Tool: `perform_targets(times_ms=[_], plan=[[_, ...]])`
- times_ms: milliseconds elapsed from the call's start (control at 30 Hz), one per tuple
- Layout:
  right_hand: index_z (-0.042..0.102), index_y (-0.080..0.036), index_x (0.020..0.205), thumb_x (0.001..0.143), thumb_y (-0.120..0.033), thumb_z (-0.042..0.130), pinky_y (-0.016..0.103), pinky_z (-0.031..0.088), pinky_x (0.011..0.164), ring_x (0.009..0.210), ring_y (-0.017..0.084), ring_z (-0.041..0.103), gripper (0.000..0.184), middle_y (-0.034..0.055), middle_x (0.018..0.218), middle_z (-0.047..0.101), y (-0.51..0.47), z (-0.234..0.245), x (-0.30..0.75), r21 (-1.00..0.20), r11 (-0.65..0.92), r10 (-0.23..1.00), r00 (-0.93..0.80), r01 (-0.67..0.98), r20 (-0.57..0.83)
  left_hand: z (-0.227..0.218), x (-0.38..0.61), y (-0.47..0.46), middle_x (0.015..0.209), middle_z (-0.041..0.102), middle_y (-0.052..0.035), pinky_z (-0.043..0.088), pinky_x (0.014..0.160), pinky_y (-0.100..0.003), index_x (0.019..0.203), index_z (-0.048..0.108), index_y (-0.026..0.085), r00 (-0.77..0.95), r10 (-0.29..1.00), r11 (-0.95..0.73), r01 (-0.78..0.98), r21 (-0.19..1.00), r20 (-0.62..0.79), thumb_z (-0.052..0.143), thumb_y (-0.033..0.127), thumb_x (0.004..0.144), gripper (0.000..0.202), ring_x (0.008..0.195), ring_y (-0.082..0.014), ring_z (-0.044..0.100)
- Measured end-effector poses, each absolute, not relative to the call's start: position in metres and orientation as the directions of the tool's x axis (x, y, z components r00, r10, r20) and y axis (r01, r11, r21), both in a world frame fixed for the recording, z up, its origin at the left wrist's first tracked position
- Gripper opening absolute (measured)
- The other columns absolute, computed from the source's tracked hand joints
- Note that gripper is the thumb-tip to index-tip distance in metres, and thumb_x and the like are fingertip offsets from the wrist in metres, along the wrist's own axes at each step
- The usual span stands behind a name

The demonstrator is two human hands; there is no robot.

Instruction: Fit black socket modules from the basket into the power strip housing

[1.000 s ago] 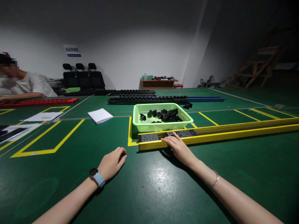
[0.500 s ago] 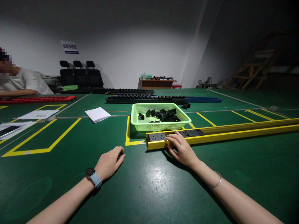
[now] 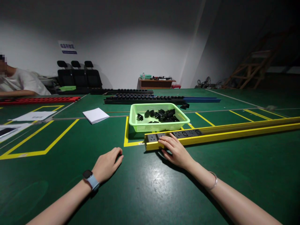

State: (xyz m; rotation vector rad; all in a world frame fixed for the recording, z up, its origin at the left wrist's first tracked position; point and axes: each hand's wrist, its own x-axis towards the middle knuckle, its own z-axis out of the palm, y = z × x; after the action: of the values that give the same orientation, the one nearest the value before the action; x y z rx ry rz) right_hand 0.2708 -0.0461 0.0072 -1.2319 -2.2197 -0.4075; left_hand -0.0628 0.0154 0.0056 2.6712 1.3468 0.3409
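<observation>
One yellow rail (image 3: 225,136), green tabletop (image 3: 140,203), pale wall (image 3: 131,59)

Place: workshop, plain to see!
Table (image 3: 140,200): wide, green, marked out with yellow lines (image 3: 62,136)
Yellow rail (image 3: 234,135): fitted with sockets (image 3: 178,134), right up front!
Basket (image 3: 154,127): loaded with small black parts (image 3: 164,115)

A white booklet (image 3: 96,115) lies left. Far left, black seats (image 3: 79,78) stand below a sign (image 3: 67,47); a brown desk (image 3: 154,83) stands far, a wooden frame (image 3: 246,72) far right.
</observation>
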Motion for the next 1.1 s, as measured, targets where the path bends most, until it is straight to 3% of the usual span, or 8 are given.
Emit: perform_targets(times_ms=[533, 933, 1100], plan=[[0.059, -0.019, 0.117, 0.087, -0.029, 0.053, 0.051, 0.033, 0.109, 0.103, 0.023, 0.055, 0.032, 0.01, 0.107, 0.059, -0.045, 0.0059, 0.2753, -0.021, 0.367, 0.702, -0.262, 0.93, 0.662, 0.0046, -0.064, 0.0154, 0.091, 0.061, -0.0014, 0.038, 0.065, -0.028, 0.097, 0.047, 0.023, 0.578, 0.804, -0.595, 0.772, 0.224, 0.142, 0.033, 0.036, 0.096, 0.019, 0.076, -0.0167, 0.059], [0.059, -0.017, 0.116, 0.087, -0.035, 0.055, 0.053, 0.035, 0.106, 0.1, 0.025, 0.055, 0.034, 0.0107, 0.103, 0.059, -0.043, 0.0024, 0.2772, -0.033, 0.279, 0.694, -0.178, 0.96, 0.698, 0.0058, -0.0638, 0.0151, 0.091, 0.06, -0.0016, 0.039, 0.066, -0.028, 0.098, 0.048, 0.023, 0.574, 0.805, -0.592, 0.77, 0.235, 0.147, 0.032, 0.036, 0.096, 0.021, 0.077, -0.0165, 0.059], [0.056, -0.017, 0.12, 0.087, -0.034, 0.055, 0.055, 0.032, 0.108, 0.105, 0.025, 0.055, 0.038, 0.0117, 0.109, 0.059, -0.0447, 0.0029, 0.2774, -0.035, 0.316, 0.694, -0.205, 0.948, 0.69, 0.0071, -0.0633, 0.0141, 0.092, 0.061, -0.0021, 0.039, 0.065, -0.028, 0.098, 0.048, 0.022, 0.574, 0.805, -0.593, 0.772, 0.232, 0.147, 0.032, 0.035, 0.095, 0.021, 0.076, -0.0164, 0.059]])
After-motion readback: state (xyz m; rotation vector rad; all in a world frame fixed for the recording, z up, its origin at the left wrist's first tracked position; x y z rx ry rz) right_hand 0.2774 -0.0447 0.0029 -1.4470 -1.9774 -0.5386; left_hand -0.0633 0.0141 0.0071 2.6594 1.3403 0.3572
